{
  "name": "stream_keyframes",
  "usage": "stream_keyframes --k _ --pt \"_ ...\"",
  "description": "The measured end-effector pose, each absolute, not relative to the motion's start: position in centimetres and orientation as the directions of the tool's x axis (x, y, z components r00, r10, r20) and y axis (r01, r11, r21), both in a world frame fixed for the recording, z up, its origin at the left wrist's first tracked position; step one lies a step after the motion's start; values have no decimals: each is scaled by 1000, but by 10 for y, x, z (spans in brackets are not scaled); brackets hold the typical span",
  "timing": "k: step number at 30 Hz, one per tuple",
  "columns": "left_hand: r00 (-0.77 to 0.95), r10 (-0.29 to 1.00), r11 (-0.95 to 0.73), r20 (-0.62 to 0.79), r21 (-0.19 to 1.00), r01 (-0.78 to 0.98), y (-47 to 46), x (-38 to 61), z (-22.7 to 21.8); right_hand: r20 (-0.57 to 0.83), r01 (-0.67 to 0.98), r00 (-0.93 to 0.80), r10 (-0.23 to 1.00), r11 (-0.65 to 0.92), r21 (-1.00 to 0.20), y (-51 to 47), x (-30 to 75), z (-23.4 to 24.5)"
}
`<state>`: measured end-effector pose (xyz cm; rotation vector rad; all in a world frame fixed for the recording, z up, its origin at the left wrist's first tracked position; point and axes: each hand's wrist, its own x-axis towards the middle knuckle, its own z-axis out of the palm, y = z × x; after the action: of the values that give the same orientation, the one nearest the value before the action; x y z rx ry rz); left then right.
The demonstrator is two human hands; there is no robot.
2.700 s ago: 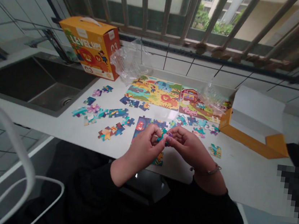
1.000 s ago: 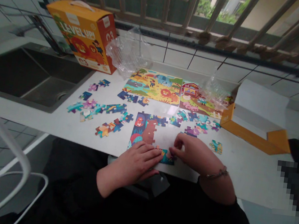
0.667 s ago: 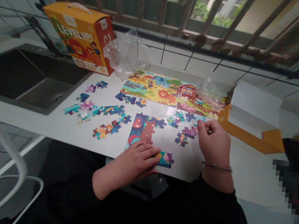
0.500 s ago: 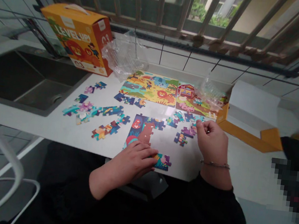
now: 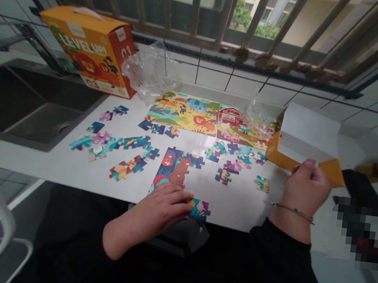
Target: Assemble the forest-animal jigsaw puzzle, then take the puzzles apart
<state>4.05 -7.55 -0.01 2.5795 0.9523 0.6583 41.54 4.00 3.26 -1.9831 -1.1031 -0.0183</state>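
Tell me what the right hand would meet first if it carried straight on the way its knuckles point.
The right hand would most likely meet the orange rim of the open box just beyond it, though its height above the counter is unclear.

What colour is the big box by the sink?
The box is mostly orange with a red end, clearest in the head view.

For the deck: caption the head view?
Left hand rests on a half-built jigsaw on a white counter; right hand, fisted, hovers beside loose pieces.
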Motion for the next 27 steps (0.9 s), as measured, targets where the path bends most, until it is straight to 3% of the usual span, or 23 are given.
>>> stream_keyframes --k 2,6,9,18,23,27 --pt "673 671 -729 312 442 522 -75 40 -1 362 675 645 673 -280 -683 40 413 32" --pt "671 681 -718 294 448 533 -74 39 0 297 728 561 772 -290 -621 38 402 34" --pt "668 690 -712 279 429 556 -73 40 3 293 742 551 781 -299 -600 37 399 35" --pt "658 717 -689 231 383 616 -76 44 10 422 747 577 699 -243 -619 41 408 19" --pt "668 694 -718 270 329 614 -77 48 4 433 740 593 679 -247 -625 44 410 16" --pt "634 726 -682 266 401 612 -78 40 15 466 744 605 646 -249 -621 44 411 16"
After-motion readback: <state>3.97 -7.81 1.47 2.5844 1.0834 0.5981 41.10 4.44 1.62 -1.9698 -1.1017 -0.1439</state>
